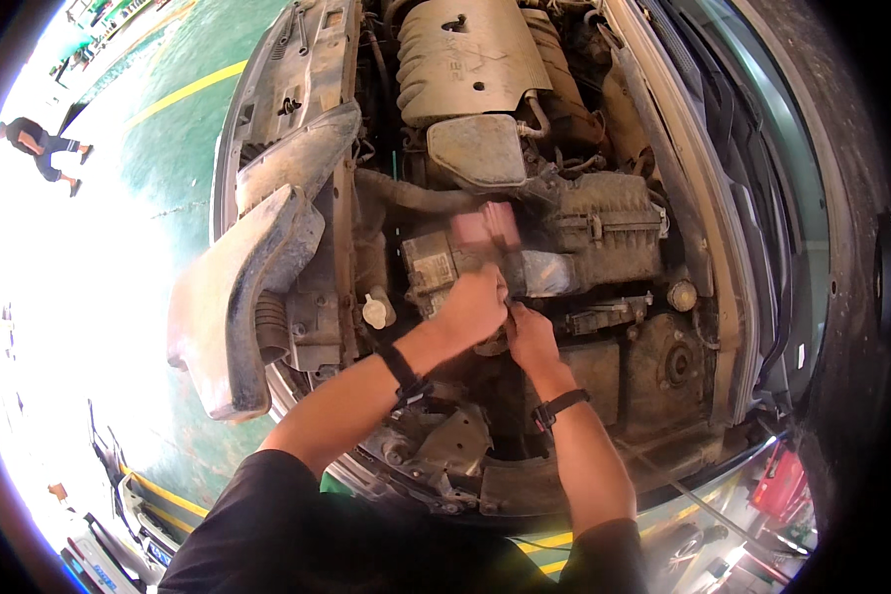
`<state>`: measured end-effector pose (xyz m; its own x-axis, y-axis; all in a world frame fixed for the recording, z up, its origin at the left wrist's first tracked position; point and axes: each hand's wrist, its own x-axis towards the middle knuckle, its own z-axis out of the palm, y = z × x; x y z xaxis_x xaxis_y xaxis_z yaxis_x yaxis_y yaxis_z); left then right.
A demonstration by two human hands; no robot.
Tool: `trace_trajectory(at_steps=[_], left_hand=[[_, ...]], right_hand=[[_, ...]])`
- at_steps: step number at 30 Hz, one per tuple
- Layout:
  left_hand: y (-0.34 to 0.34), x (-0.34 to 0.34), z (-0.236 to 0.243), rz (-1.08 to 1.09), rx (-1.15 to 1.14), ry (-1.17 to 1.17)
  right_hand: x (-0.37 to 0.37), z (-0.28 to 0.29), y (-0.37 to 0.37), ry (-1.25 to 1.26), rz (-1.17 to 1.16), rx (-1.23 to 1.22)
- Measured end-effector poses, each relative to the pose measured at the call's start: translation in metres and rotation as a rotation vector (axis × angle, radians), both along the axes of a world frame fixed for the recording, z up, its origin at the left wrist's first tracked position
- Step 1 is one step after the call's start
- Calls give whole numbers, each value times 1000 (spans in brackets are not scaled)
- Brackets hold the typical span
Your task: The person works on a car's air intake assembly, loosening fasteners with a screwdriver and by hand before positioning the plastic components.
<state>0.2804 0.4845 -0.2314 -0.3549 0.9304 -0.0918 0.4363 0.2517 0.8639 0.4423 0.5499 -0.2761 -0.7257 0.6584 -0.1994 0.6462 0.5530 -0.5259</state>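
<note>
I watch both hands working low in the engine bay, close together over the near side of a boxy, labelled unit (pixel 430 261); the left hand (pixel 477 299) has its fingers bent inward, but the fingertips are blurred and I cannot tell how far they close or what they have hold of; the right hand (pixel 533 337) sits just beside it, lower and to the right, its fingers curled and partly hidden, so I cannot tell its grip either.

The unit lies ahead of the hands, slightly to the left; a red cover (pixel 487 226) is at its far right; a silvery piece (pixel 547 273) is right of the left hand, next to a dusty black housing (pixel 609 233); a pale cap (pixel 375 310) is to the left.

Farther off I have the ribbed engine cover (pixel 470 61); a big dusty duct (pixel 236 307) juts out at the left; a wrench (pixel 302 32) lies on the front panel (pixel 317 74); well apart, a person (pixel 45 148) is on the green floor (pixel 183 158).
</note>
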Motion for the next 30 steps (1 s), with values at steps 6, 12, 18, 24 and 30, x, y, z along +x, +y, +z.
trace_trajectory(at_steps=[6,12,18,24,30], left_hand=[[35,-36,-29,74,-137,-113],[52,-40,-46,57,-229,-124],[59,-43,-59,23,-120,146],[40,-34,-40,102,-128,-120],[-12,9,13,-111,38,188]], right_hand=[[-5,-2,-1,45,4,23],[-10,4,-5,42,-61,16],[-11,-5,-1,47,-36,22],[-7,6,-8,108,-78,61],[-1,10,-9,134,-154,-12]])
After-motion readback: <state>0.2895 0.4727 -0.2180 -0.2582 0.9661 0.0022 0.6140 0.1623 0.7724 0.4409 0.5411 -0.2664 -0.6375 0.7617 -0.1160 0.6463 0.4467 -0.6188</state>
